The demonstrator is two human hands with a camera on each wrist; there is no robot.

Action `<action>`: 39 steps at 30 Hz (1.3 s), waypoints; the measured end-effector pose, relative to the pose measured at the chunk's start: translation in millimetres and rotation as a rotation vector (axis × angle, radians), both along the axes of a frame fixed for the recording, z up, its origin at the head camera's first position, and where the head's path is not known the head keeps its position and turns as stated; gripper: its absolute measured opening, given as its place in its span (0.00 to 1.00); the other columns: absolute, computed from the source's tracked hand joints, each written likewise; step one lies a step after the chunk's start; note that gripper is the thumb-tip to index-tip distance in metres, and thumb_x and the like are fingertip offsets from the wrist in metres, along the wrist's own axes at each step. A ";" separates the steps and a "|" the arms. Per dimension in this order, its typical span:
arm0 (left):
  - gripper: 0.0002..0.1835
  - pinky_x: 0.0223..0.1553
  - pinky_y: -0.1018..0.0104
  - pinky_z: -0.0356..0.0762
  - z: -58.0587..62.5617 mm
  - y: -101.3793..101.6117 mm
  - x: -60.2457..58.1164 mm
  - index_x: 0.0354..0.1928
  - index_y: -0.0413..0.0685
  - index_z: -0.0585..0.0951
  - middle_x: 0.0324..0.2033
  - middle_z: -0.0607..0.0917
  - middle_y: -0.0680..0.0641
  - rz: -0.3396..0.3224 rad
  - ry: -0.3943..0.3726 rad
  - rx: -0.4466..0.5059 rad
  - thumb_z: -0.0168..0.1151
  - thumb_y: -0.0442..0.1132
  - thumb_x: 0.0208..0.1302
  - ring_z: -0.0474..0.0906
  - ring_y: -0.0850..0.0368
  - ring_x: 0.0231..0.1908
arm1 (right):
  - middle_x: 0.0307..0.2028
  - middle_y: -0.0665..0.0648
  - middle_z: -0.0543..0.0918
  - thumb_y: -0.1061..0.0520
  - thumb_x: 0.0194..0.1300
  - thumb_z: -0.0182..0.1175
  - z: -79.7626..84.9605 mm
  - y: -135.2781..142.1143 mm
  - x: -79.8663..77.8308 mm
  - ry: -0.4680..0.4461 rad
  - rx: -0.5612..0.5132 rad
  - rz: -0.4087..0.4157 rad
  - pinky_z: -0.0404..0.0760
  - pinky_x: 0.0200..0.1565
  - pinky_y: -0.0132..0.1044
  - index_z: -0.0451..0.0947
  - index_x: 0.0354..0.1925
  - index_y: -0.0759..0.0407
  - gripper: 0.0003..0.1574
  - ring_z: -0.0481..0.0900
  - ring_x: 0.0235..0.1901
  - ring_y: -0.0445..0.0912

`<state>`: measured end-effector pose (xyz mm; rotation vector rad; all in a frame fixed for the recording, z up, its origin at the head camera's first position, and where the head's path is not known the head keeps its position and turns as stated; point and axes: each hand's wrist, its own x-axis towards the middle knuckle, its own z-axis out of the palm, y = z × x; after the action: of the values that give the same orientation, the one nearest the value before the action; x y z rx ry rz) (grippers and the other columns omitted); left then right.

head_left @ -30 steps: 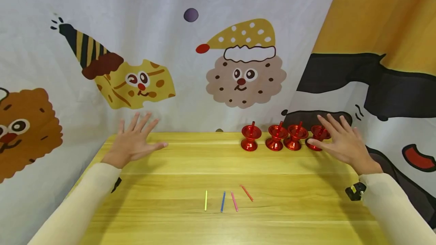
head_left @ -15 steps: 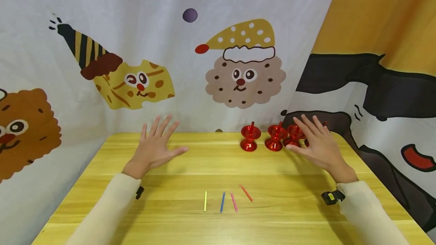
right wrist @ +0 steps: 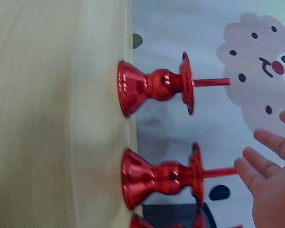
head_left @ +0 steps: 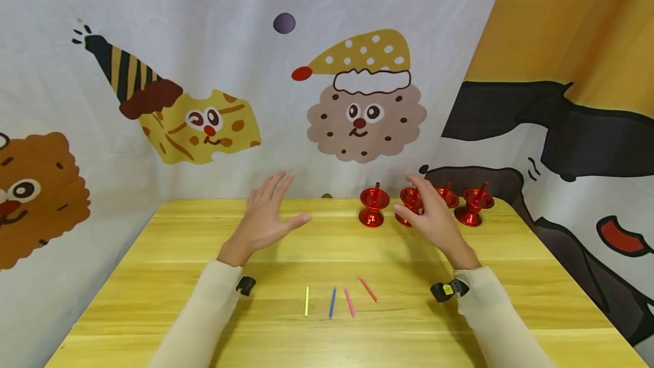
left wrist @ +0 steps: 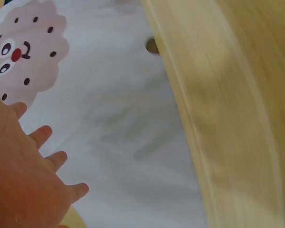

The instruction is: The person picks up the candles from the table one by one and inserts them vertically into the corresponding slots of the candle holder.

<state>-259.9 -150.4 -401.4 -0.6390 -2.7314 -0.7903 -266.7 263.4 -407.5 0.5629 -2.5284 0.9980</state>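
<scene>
My left hand (head_left: 259, 225) is raised over the left-centre of the wooden table with fingers extended and thumb spread; it holds nothing. Likewise bare, my right hand (head_left: 435, 221) hovers before the row of shiny red candle holders and partly hides the middle ones. The leftmost candle holder (head_left: 374, 207) and the rightmost candle holder (head_left: 474, 204) show whole. In the right wrist view, a candle holder (right wrist: 154, 88) has a thin red stem up from its dish. Nearer me lie a yellow candle (head_left: 307, 301), a blue candle (head_left: 332, 302), a pink candle (head_left: 349, 302) and a red candle (head_left: 368, 289).
The wooden table (head_left: 153, 277) reaches back to a white curtain (head_left: 230, 27) printed with cartoon snacks. More printed cloth (head_left: 557, 33) hangs at the right side. The candle holders stand along the table's back edge.
Both hands have moved inward toward each other, the left one rightward and the right one leftward. The rightmost candle holder has come into full view. Candles and holders stay put.
</scene>
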 end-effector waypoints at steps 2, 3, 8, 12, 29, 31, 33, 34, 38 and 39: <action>0.56 0.79 0.23 0.38 -0.3 6.8 -1.5 0.90 0.55 0.53 0.88 0.51 0.42 -0.028 0.000 0.049 0.66 0.70 0.72 0.44 0.36 0.86 | 0.79 0.65 0.69 0.47 0.76 0.72 -5.2 -5.7 -4.8 -0.021 -0.039 0.012 0.67 0.73 0.71 0.62 0.84 0.59 0.50 0.67 0.77 0.64; 0.56 0.79 0.23 0.39 -1.1 9.6 -2.5 0.90 0.54 0.53 0.87 0.51 0.41 -0.037 0.002 0.066 0.67 0.69 0.72 0.45 0.36 0.85 | 0.79 0.65 0.70 0.48 0.76 0.73 -8.0 -8.4 -7.0 -0.033 -0.058 0.016 0.68 0.74 0.69 0.62 0.84 0.60 0.50 0.68 0.77 0.64; 0.55 0.78 0.25 0.44 -7.3 18.7 -7.4 0.90 0.55 0.54 0.87 0.52 0.41 -0.058 -0.010 0.121 0.68 0.68 0.71 0.49 0.34 0.84 | 0.79 0.67 0.70 0.48 0.76 0.73 -18.4 -21.1 -13.8 -0.086 -0.153 0.031 0.70 0.75 0.63 0.59 0.85 0.63 0.52 0.68 0.77 0.64; 0.55 0.78 0.24 0.47 -15.3 20.8 -9.4 0.90 0.56 0.54 0.87 0.52 0.41 -0.058 -0.042 0.143 0.66 0.70 0.72 0.49 0.32 0.84 | 0.78 0.68 0.71 0.48 0.77 0.72 -23.8 -29.2 -17.7 -0.100 -0.179 0.033 0.70 0.74 0.62 0.60 0.84 0.64 0.51 0.69 0.77 0.64; 0.50 0.77 0.26 0.57 -27.9 24.6 -15.5 0.89 0.55 0.56 0.86 0.55 0.42 -0.083 -0.235 0.282 0.62 0.69 0.78 0.53 0.36 0.83 | 0.79 0.72 0.69 0.53 0.78 0.69 -24.2 -36.3 -20.9 -0.187 -0.191 0.020 0.70 0.74 0.62 0.61 0.82 0.71 0.47 0.69 0.77 0.68; 0.50 0.77 0.27 0.57 -29.1 24.4 -16.2 0.89 0.55 0.56 0.86 0.56 0.43 -0.077 -0.252 0.283 0.62 0.70 0.77 0.54 0.36 0.83 | 0.79 0.73 0.68 0.54 0.78 0.69 -26.5 -36.3 -22.4 -0.208 -0.198 0.030 0.69 0.75 0.62 0.60 0.82 0.72 0.47 0.68 0.77 0.68; 0.51 0.76 0.26 0.57 -29.9 24.2 -17.1 0.89 0.55 0.56 0.86 0.57 0.42 -0.074 -0.254 0.273 0.62 0.71 0.77 0.54 0.36 0.83 | 0.80 0.73 0.67 0.54 0.78 0.69 -28.8 -36.4 -24.0 -0.222 -0.195 0.042 0.68 0.75 0.62 0.60 0.83 0.72 0.48 0.66 0.78 0.68; 0.51 0.76 0.26 0.57 -30.1 24.1 -17.4 0.89 0.54 0.56 0.86 0.57 0.42 -0.072 -0.255 0.269 0.62 0.71 0.76 0.55 0.35 0.83 | 0.80 0.73 0.66 0.55 0.78 0.69 -29.9 -36.4 -24.7 -0.229 -0.192 0.048 0.68 0.75 0.62 0.60 0.83 0.72 0.48 0.66 0.79 0.68; 0.51 0.76 0.26 0.58 -29.9 24.6 -17.6 0.89 0.56 0.56 0.85 0.59 0.42 -0.075 -0.270 0.268 0.62 0.71 0.76 0.56 0.35 0.83 | 0.81 0.72 0.65 0.56 0.77 0.69 -33.7 -36.4 -26.4 -0.242 -0.178 0.056 0.69 0.75 0.62 0.60 0.83 0.71 0.48 0.65 0.79 0.67; 0.51 0.76 0.26 0.58 -30.0 24.7 -17.5 0.89 0.56 0.56 0.85 0.59 0.42 -0.078 -0.273 0.270 0.62 0.71 0.76 0.56 0.35 0.83 | 0.81 0.72 0.65 0.56 0.77 0.69 -34.3 -36.6 -26.6 -0.243 -0.177 0.056 0.69 0.75 0.62 0.60 0.83 0.71 0.48 0.65 0.79 0.67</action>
<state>-277.4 -125.7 -431.4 -0.6205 -2.7718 -1.3257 -293.3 226.8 -441.8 0.4885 -2.6050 1.3694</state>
